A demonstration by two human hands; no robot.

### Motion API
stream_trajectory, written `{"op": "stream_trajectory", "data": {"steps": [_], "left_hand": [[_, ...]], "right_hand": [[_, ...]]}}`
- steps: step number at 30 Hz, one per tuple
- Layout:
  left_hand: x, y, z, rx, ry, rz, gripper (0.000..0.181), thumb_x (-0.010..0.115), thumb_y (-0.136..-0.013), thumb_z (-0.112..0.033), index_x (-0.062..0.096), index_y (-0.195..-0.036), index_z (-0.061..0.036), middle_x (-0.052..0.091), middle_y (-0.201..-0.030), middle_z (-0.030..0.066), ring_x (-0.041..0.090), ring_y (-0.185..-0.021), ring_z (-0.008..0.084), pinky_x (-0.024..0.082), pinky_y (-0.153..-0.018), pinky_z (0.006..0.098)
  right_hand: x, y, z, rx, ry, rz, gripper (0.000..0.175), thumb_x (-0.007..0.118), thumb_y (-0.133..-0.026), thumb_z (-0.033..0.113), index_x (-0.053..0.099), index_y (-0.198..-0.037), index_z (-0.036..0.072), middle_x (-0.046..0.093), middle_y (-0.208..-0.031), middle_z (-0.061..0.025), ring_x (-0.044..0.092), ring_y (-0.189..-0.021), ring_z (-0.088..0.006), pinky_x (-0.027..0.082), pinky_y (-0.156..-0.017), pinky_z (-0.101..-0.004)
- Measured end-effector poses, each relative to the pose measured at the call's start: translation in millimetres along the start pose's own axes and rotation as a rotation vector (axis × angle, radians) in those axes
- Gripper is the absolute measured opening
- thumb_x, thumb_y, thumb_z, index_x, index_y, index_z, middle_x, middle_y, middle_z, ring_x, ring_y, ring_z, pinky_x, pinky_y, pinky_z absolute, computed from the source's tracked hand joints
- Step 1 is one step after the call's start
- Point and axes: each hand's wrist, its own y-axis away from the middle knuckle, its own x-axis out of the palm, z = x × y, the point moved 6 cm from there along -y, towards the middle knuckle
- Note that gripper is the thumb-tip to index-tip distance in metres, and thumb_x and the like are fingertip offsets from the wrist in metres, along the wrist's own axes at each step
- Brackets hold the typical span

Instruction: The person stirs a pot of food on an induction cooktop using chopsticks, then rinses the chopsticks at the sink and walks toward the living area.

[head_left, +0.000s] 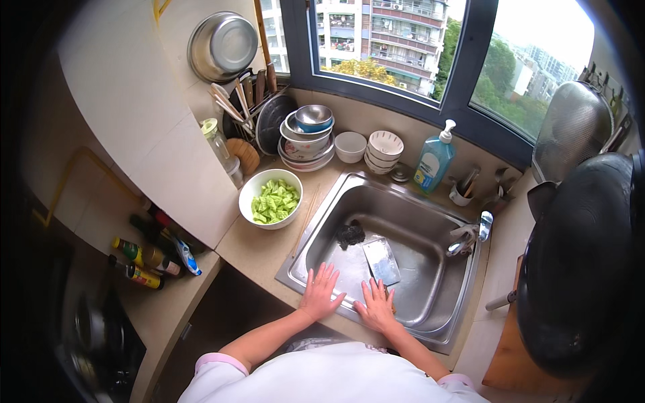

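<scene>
My left hand (321, 293) rests with fingers spread over the near left rim of the stainless steel sink (344, 308). Close by on the right, my right hand (377, 306) lies palm down at the near rim, fingers apart, holding nothing. A cleaver (381, 260) lies in the basin, its wide blade pointing away and its wooden handle partly hidden by my right hand. Left of the blade is a dark scouring pad (350, 234). A white bowl (247, 202) of cut green leaves (274, 202) stands on the counter left of the sink, with thin chopsticks (306, 221) between them.
Stacked bowls (307, 143), patterned bowls (385, 146) and a blue pump bottle (434, 163) line the back. The faucet (485, 226) is at the sink's right. A black wok (579, 267) hangs at right near a wooden board (509, 347). Sauce bottles (143, 276) stand at left.
</scene>
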Motion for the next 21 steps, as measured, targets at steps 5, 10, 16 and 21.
{"op": "stream_trajectory", "data": {"steps": [5, 10, 16, 21], "left_hand": [[1, 1, 0, -0.012, 0.0, -0.028, 0.063, 0.059, -0.088, -0.045, 0.051, -0.132, -0.0002, 0.041, -0.146, 0.0184, 0.029, -0.14, 0.0353, 0.019, -0.112, 0.0582], [4, 3, 2, -0.022, -0.027, -0.052, 0.061, 0.059, -0.087, -0.045, 0.052, -0.132, -0.0036, 0.04, -0.147, 0.016, 0.029, -0.141, 0.0321, 0.019, -0.113, 0.0575], [7, 4, 4, -0.032, -0.007, -0.063, 0.06, 0.058, -0.088, -0.046, 0.052, -0.132, -0.0052, 0.041, -0.145, 0.0148, 0.03, -0.14, 0.0313, 0.02, -0.112, 0.0589], [8, 9, 7, 0.002, 0.154, -0.095, 0.06, 0.054, -0.09, -0.047, 0.051, -0.133, -0.0051, 0.039, -0.147, 0.0142, 0.028, -0.142, 0.0305, 0.017, -0.113, 0.0568]], "right_hand": [[-3, 3, 3, -0.001, -0.006, -0.06, 0.068, 0.053, -0.091, 0.043, 0.038, -0.143, 0.001, 0.03, -0.151, -0.0214, 0.016, -0.144, -0.0401, 0.006, -0.109, -0.0696], [-7, 5, 6, -0.075, 0.044, -0.165, 0.064, 0.057, -0.089, 0.038, 0.045, -0.136, -0.003, 0.04, -0.143, -0.0221, 0.025, -0.139, -0.0426, 0.013, -0.105, -0.0726], [-7, 4, 5, -0.034, 0.09, -0.156, 0.059, 0.056, -0.09, 0.036, 0.047, -0.134, -0.002, 0.043, -0.141, -0.0203, 0.028, -0.139, -0.0389, 0.015, -0.109, -0.0666], [-9, 8, 1, 0.032, 0.084, -0.192, 0.053, 0.057, -0.089, 0.032, 0.05, -0.131, 0.0, 0.048, -0.137, -0.0184, 0.034, -0.137, -0.0363, 0.017, -0.112, -0.0619]]}}
